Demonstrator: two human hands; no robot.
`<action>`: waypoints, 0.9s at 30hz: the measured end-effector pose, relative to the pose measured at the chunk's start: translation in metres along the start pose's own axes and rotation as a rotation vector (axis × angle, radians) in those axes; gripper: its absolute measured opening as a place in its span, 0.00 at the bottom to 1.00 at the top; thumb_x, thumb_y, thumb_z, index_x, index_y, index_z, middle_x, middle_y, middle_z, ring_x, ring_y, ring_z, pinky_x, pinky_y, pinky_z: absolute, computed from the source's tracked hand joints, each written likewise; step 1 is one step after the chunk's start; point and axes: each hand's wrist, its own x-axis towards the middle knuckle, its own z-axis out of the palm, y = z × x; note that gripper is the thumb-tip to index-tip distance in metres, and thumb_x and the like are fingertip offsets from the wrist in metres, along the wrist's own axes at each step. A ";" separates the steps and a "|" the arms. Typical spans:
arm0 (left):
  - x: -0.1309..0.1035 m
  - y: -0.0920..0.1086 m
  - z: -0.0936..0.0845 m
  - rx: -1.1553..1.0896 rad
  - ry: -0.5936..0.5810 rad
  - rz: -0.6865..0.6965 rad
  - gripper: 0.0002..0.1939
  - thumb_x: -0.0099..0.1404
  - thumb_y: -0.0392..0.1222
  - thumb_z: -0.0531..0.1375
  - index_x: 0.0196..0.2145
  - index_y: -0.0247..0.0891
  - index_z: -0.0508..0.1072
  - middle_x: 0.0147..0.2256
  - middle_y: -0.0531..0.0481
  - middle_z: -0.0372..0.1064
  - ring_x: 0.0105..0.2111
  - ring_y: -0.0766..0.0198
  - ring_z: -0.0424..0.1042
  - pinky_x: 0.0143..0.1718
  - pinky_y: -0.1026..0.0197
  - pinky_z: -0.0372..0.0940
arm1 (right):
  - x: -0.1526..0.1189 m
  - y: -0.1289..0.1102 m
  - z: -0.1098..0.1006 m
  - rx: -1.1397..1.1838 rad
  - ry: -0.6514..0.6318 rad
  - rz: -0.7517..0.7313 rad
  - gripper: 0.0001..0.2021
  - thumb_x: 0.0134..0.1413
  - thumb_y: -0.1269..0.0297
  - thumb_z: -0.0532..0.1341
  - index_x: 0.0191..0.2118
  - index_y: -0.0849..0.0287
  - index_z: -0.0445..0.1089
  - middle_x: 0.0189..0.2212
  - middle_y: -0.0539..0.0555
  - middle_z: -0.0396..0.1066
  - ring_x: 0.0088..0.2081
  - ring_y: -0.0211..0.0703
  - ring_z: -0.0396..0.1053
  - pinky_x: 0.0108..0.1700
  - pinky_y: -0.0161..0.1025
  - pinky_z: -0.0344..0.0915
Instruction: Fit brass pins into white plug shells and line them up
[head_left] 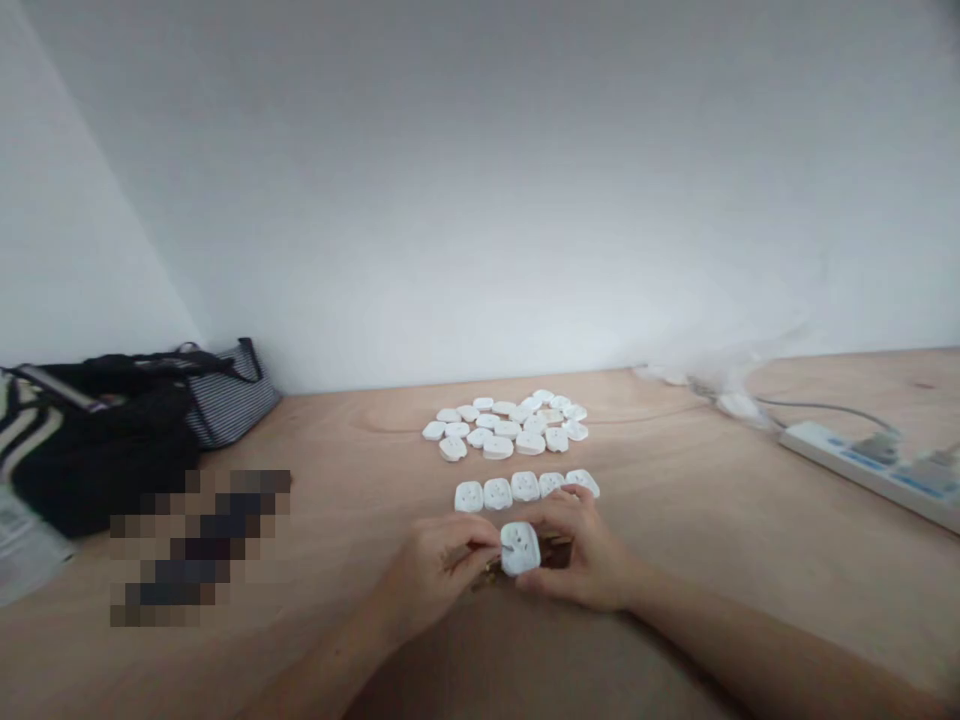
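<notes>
My right hand [581,550] grips a small, squarish white plastic socket cover [520,549] between thumb and fingers, its face with slots turned towards me. At the cover's left edge, my left hand [446,555] is closed in a pinch; a thin, small piece seems to sit at its fingertips, too small to name. Under and between the hands lie several small brass-coloured metal parts [487,576], partly hidden. Just beyond my hands, several similar white covers [497,493] stand in a row, the rightmost ones partly behind my right fingers.
Farther back lies a loose cluster of white plastic pieces [498,447]. A white power strip [862,462] with plugs is at the right, near a clear plastic bag [739,370]. Black bags [112,440] are at the left, with a blurred-out dark object [202,545] before them.
</notes>
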 end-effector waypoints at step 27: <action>-0.005 -0.020 -0.019 0.174 -0.201 -0.195 0.07 0.60 0.39 0.58 0.37 0.39 0.73 0.35 0.49 0.67 0.34 0.63 0.68 0.36 0.64 0.64 | -0.002 -0.002 -0.001 -0.013 0.056 0.049 0.18 0.41 0.56 0.66 0.41 0.53 0.70 0.35 0.52 0.73 0.40 0.49 0.67 0.50 0.52 0.50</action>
